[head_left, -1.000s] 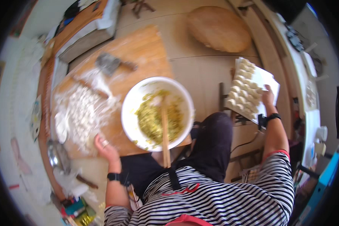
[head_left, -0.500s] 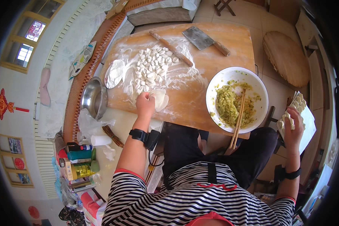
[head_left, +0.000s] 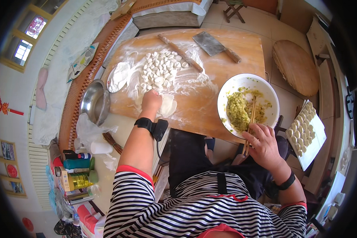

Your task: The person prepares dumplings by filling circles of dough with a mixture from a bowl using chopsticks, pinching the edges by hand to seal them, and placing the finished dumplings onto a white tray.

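My left hand is closed at the near left of the wooden board, beside a few flat round dough wrappers. Its curled fingers hide whatever they may hold. Over the near rim of a big white bowl, my right hand has its fingers closed around a pair of wooden chopsticks. The chopsticks' tips rest in chopped yellow-green filling. Small floured dough pieces lie heaped just beyond my left hand.
A rolling pin and a cleaver lie at the board's far side. Left are a plate of flour and a metal basin. Rows of dumplings sit on a white tray at right. A round wooden lid stands beyond.
My right hand has left the dumplings on the tray and moved left to the chopsticks at the bowl. My left hand has shifted slightly off the wrappers toward the dough pieces.
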Action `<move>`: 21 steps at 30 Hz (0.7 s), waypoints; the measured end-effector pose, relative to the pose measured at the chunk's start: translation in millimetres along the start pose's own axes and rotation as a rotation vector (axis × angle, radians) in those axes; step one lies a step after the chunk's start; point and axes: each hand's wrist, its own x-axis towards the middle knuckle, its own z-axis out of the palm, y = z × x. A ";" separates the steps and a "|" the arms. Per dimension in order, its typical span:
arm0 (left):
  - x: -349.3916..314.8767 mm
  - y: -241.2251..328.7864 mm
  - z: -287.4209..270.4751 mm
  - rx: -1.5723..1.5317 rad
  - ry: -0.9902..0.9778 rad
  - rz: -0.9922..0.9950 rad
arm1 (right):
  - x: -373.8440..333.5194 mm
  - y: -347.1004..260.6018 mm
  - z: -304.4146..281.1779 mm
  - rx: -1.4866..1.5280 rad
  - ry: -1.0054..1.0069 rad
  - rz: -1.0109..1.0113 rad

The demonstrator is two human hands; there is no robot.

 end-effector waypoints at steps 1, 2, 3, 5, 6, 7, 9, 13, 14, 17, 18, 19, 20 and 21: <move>-8.8 2.5 -1.2 -0.046 0.079 0.053 | 0.4 0.7 0.1 0.005 0.035 -0.023; -19.0 9.2 -4.4 -0.043 0.076 0.059 | -0.1 3.0 1.4 0.005 0.037 -0.016; -29.8 16.6 -8.4 -0.048 0.154 0.199 | -0.7 6.2 2.9 0.039 0.111 -0.004; -50.6 25.0 -15.5 -0.051 0.220 0.350 | 1.9 9.6 -3.6 0.118 0.272 0.043; -58.9 24.7 -19.6 -0.082 0.381 0.562 | 5.2 11.4 -10.5 0.160 0.345 0.093; -68.2 26.3 -20.2 -0.128 0.534 0.775 | 8.7 16.3 -12.6 0.201 0.403 0.149; -89.5 39.5 -29.4 -0.204 0.597 0.885 | 15.4 28.4 -20.2 0.194 0.448 0.239; -129.0 68.8 -37.5 -0.288 0.634 0.936 | 37.6 44.1 -18.4 0.470 0.439 0.402; -137.5 76.8 -38.6 -0.330 0.642 0.960 | 41.8 44.7 -15.5 0.594 0.490 0.414; -147.9 89.4 -24.6 -0.646 0.554 0.949 | 51.8 39.5 -6.6 0.793 0.383 0.454; -151.6 93.6 -19.1 -0.911 0.449 0.899 | 52.3 36.3 -8.3 0.788 0.386 0.457; -162.2 101.2 -18.5 -1.111 0.341 0.834 | 51.7 32.9 -9.4 0.754 0.362 0.404; -167.2 105.4 -19.4 -1.116 0.335 0.834 | 50.4 29.3 -11.3 0.718 0.337 0.352; -170.6 109.1 -20.3 -1.455 0.118 0.719 | 47.3 23.8 -15.9 0.783 0.313 0.396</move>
